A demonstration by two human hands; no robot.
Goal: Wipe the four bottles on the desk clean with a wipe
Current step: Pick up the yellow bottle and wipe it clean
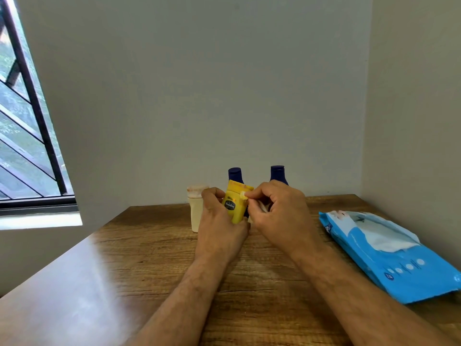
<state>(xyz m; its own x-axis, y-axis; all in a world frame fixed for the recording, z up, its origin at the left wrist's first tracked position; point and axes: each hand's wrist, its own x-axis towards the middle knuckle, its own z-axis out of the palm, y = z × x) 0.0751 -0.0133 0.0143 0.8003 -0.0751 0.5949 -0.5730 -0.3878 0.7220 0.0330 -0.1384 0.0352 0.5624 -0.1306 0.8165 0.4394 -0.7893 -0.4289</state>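
Vaseline-labelled yellow plastic bottle [234,204] sits between my hands above the wooden desk [154,245], left hand [219,226] gripping it, right hand [277,216] pinching a white wipe [243,194] against its cap.

Single view only, head-worn wide-angle, so nothing to cross-check against a second camera. It looks forward and slightly down from the person's side of the counter [149,258], facing a bare wall [199,83] at the far edge. Room corner shows at right, window [22,121] at far left. Both forearms enter from the bottom edge; left hand [219,221] and right hand [277,213] sit near frame centre, close to the lens. Upper half is mostly wall. Straight lines lean near the edges, as the window frame shows.
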